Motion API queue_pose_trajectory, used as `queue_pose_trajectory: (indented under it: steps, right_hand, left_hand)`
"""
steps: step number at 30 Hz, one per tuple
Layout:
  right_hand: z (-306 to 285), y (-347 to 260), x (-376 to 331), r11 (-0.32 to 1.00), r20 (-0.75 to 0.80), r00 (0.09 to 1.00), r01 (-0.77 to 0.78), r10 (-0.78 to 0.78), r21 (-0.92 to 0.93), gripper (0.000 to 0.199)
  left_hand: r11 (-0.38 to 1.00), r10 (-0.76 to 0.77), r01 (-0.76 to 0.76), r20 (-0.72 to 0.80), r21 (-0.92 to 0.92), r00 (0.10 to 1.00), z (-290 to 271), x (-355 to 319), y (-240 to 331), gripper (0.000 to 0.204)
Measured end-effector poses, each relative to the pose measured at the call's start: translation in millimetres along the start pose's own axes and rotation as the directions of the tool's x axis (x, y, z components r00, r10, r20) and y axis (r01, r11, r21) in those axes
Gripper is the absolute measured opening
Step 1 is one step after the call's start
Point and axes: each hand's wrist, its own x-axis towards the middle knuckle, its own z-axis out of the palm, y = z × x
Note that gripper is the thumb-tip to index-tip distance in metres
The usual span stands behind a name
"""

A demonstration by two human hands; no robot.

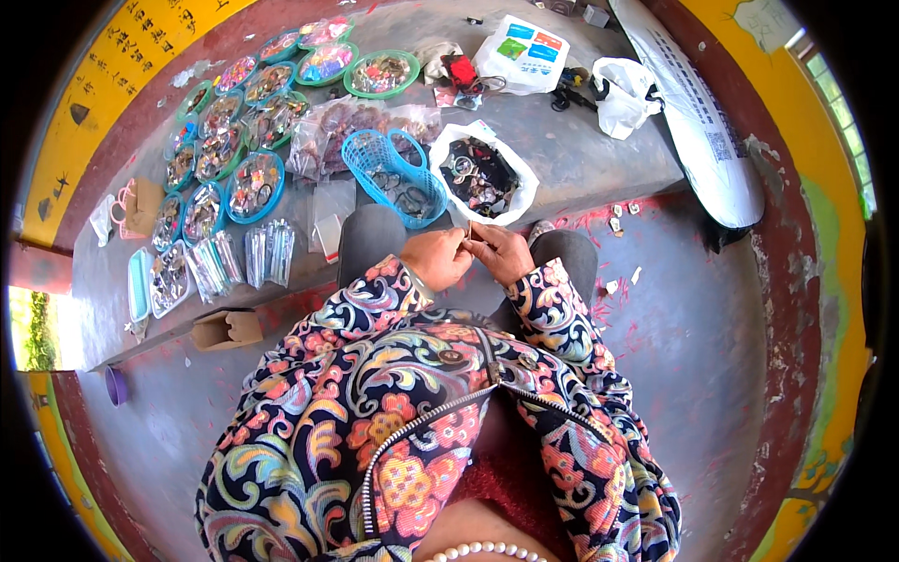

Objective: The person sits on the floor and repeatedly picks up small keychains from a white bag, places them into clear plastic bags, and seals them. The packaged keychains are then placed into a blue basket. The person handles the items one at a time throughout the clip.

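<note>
My left hand (438,259) and my right hand (499,253) meet above my knees, fingertips pinched together. Something small and thin sits between the fingers, too small to make out. Just beyond them stands a white plastic bag (525,199), its rim rolled open, holding a dark jumble of small items (479,174). Left of that bag is a blue plastic basket (373,157) with a few ring-shaped pieces inside, near my left hand but apart from it.
Round trays (255,218) of small trinkets crowd the ledge at the left, near bundles of clear-wrapped sticks (270,253). Clear bags (328,136) lie behind the basket. White bags (521,56) and a long white sack (698,122) are farther right. A cardboard box (228,329) sits below the ledge.
</note>
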Motion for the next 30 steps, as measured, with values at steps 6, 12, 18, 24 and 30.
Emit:
queue_pose_trajectory:
  steps: [6,12,18,24,30]
  right_hand:
    - [-2.9,-23.5,-5.8,0.998,0.068,0.996,-0.062,0.061,0.013,0.028]
    - [5.1,-26.4,-5.4,0.993,0.048,0.998,-0.042,0.048,-0.111,0.029]
    - [14.3,-26.9,-1.7,0.964,-0.021,0.999,0.033,-0.040,-0.264,0.025]
    - [23.6,-18.2,-6.3,0.931,-0.069,0.936,-0.334,0.346,0.149,0.025]
    - [23.7,-20.9,-9.7,0.965,-0.138,0.956,-0.250,0.259,0.080,0.023]
  left_hand:
    - [0.991,0.020,-0.015,0.030,-0.133,0.999,-0.4,-7.0,2.4,0.016]
    - [0.995,0.072,-0.078,-0.088,-0.059,0.993,2.9,-12.0,1.4,0.015]
    - [0.998,0.066,-0.067,-0.081,-0.008,0.995,3.9,-16.6,-2.8,0.015]
    - [0.979,0.104,-0.099,-0.019,0.178,0.994,9.6,-18.4,-4.1,0.019]
    - [0.972,0.119,-0.107,-0.049,0.209,0.992,9.4,-21.4,1.8,0.020]
